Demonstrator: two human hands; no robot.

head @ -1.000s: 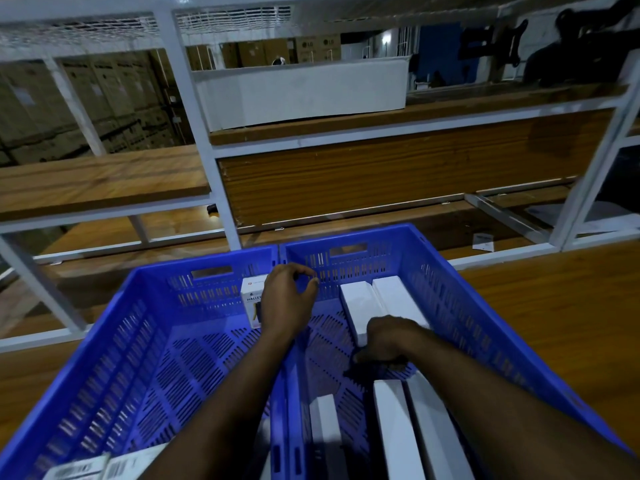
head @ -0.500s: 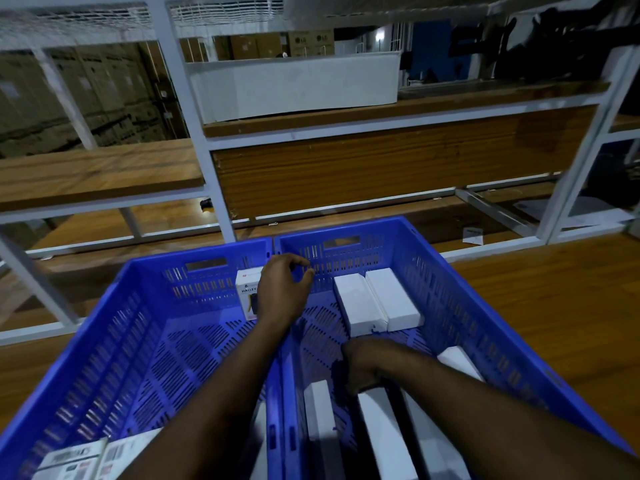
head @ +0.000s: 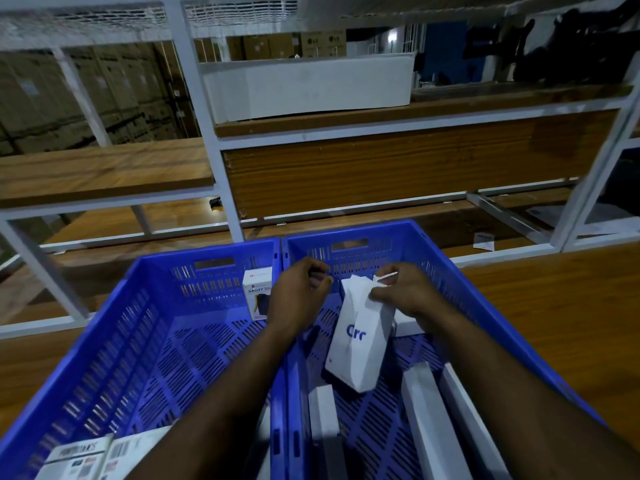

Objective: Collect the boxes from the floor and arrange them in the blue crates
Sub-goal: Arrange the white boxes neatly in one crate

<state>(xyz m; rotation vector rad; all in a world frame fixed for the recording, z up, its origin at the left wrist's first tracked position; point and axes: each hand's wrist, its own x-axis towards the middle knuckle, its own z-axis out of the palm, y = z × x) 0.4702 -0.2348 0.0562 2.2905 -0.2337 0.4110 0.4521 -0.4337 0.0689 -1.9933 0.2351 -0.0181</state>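
Two blue crates stand side by side, the left crate (head: 114, 341) and the right crate (head: 485, 313). My right hand (head: 403, 292) pinches the top flap of a white box with blue lettering (head: 360, 341) and holds it tilted upright over the right crate's floor. My left hand (head: 299, 299) hovers over the shared rims with curled fingers, and nothing shows in them. A small printed box (head: 257, 296) stands against the left crate's far wall. Long white boxes (head: 424, 424) lie in the right crate. Labelled boxes (head: 79, 459) lie in the left crate's near corner.
A white metal rack (head: 204, 109) with wooden shelves (head: 104, 168) rises right behind the crates. A long white tub (head: 304, 84) sits on an upper shelf. A paper scrap (head: 483, 241) lies on the wooden surface at the right. Stacked cartons fill the dim background.
My right hand came up from the right crate's floor with the white lettered box and now holds it near the far wall. My left hand stayed over the rims.
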